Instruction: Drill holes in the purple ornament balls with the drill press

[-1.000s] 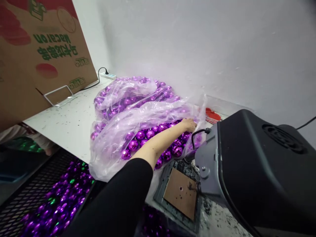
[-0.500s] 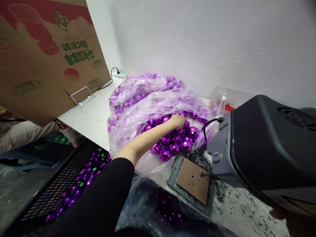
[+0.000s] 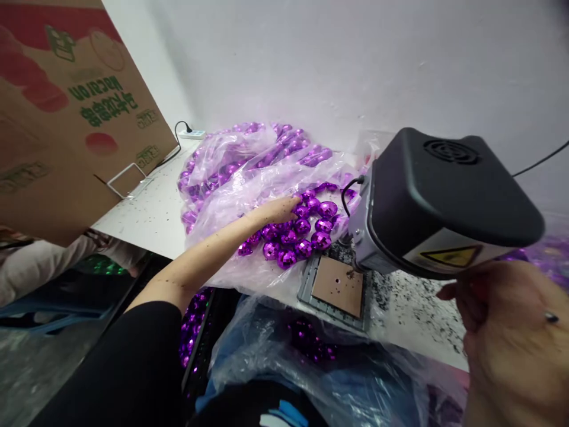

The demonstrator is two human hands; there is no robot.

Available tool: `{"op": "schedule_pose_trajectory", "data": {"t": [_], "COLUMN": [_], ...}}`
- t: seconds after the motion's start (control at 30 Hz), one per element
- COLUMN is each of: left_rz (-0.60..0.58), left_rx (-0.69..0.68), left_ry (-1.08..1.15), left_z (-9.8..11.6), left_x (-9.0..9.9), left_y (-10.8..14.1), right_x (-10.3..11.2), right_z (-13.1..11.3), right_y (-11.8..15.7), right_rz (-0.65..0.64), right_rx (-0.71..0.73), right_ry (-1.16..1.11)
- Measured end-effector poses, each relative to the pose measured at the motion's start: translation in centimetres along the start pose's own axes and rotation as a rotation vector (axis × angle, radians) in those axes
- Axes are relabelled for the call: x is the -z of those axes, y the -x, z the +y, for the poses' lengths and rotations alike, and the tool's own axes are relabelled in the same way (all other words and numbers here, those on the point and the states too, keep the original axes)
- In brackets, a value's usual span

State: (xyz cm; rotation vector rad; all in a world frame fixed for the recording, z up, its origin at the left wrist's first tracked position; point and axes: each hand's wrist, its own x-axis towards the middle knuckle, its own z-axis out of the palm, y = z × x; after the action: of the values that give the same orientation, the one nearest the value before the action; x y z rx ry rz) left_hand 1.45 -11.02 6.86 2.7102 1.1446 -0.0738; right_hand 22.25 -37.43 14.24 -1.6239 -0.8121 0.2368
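Shiny purple faceted balls (image 3: 303,248) lie in and before a clear plastic bag (image 3: 262,184) on the white table. My left hand (image 3: 284,209) reaches over them, its fingertips among the balls at the bag's mouth; whether it grips one is hidden. At the right, my right hand (image 3: 493,299) is curled at the underside of a black machine head (image 3: 448,196); what its fingers hold is hard to make out. A brown square plate (image 3: 338,287) with a small hole lies on a grey base left of the machine.
A large cardboard box (image 3: 75,118) stands at the left, with a wire bracket (image 3: 128,181) beside it. A power strip (image 3: 192,134) is by the wall. Dark flakes litter the white table (image 3: 413,314). Another person's sleeve (image 3: 48,264) shows at far left. Plastic sheeting (image 3: 267,350) hangs in front.
The view has shifted, bringing more of the machine and my right hand into sight. My left hand has drawn back somewhat over the balls, toward the near left.
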Motion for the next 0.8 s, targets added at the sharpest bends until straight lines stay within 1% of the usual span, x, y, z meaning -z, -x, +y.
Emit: {"op": "schedule_pose_trajectory", "data": {"t": [0.07, 0.13, 0.2, 0.23, 0.3, 0.37, 0.4, 0.47, 0.5, 0.57, 0.63, 0.7, 0.73, 0.8], "left_rz": [0.025, 0.014, 0.008, 0.030, 0.118, 0.183, 0.185, 0.142, 0.118, 0.105, 0.140, 0.159, 0.138, 0.031], "left_rx": [0.012, 0.005, -0.003, -0.001, 0.008, -0.005, -0.019, -0.033, -0.026, 0.000, 0.024, 0.031, 0.033, 0.045], "left_ry": [0.019, 0.000, -0.046, -0.066, -0.089, -0.087, -0.081, -0.072, -0.063, 0.010, 0.222, 0.607, 0.841, 1.284], "left_z": [0.1, 0.4, 1.0, 1.6, 3.2, 5.4, 6.6, 8.6, 9.2, 9.8, 9.6, 9.1, 9.0, 8.9], "left_x": [0.0, -0.2, -0.5, -0.6, -1.1, -1.9, -2.5, -3.7, -4.2, -4.8, -4.8, -4.4, -4.3, -4.5], "left_y": [0.4, 0.6, 0.8, 0.9, 1.1, 1.1, 1.0, 0.7, 0.5, 0.5, 1.4, 3.2, 4.3, 6.6], "right_x": [-0.2, -0.2, -0.2, -0.1, 0.1, 0.1, 0.0, -0.2, -0.4, -0.5, -0.3, -0.1, 0.0, 0.0], "right_z": [-0.2, 0.0, 0.2, 0.4, 0.5, 0.5, 0.4, 0.3, 0.2, 0.1, 0.1, 0.1, 0.1, 0.0], "right_y": [-0.1, -0.4, -0.6, -0.7, -0.8, -0.8, -0.8, -0.8, -0.8, -0.8, -1.0, -1.4, -1.8, -2.7], "right_rz": [0.014, 0.039, 0.037, 0.022, -0.024, -0.040, -0.027, 0.009, 0.027, 0.039, 0.001, -0.036, -0.051, -0.073], "right_rx": [0.048, 0.094, 0.108, 0.111, 0.111, 0.105, 0.101, 0.108, 0.114, 0.117, 0.086, 0.042, 0.021, 0.000], "right_ry": [-0.032, -0.044, -0.039, -0.033, -0.017, -0.022, -0.036, -0.066, -0.077, -0.077, -0.059, -0.057, -0.071, -0.127]}}
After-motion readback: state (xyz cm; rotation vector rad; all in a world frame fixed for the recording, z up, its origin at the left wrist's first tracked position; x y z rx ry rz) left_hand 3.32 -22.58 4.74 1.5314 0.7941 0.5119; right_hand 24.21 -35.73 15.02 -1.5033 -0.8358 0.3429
